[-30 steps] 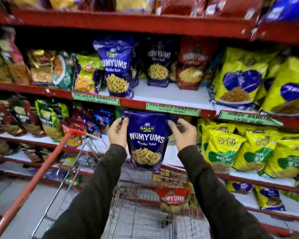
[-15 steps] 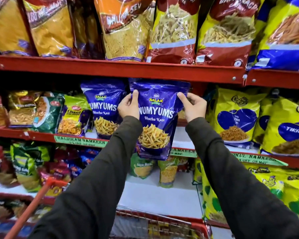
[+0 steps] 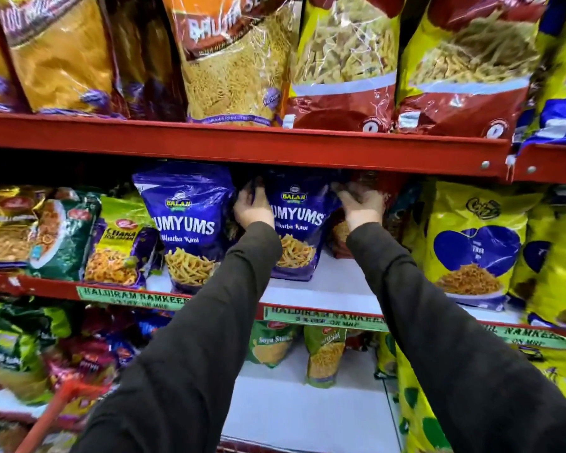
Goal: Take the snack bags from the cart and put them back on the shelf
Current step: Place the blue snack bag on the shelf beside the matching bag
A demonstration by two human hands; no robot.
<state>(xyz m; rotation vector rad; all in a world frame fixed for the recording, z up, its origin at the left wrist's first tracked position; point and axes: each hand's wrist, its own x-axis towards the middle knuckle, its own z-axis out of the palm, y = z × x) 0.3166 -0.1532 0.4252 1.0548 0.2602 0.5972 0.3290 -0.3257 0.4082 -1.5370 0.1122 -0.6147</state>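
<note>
A purple Numyums snack bag [image 3: 299, 230] stands upright on the white middle shelf [image 3: 334, 289], set back under the red shelf above. My left hand [image 3: 254, 207] grips its upper left edge and my right hand [image 3: 361, 207] grips its upper right edge. A second, matching purple Numyums bag [image 3: 188, 223] stands just to its left, nearer the shelf front. Only the red handle of the cart [image 3: 51, 416] shows, at the bottom left; its basket is out of view.
Yellow bags with blue hearts [image 3: 474, 243] fill the shelf to the right, and a red bag [image 3: 340, 237] sits behind my right hand. Green and yellow bags [image 3: 115, 246] crowd the left. Large bags [image 3: 229, 57] line the red top shelf [image 3: 242, 142]. Bare white shelf [image 3: 301, 413] lies below.
Both hands have carried the purple bag up from the cart and pushed it back onto the middle shelf, where its base now rests. My view has tilted upward.
</note>
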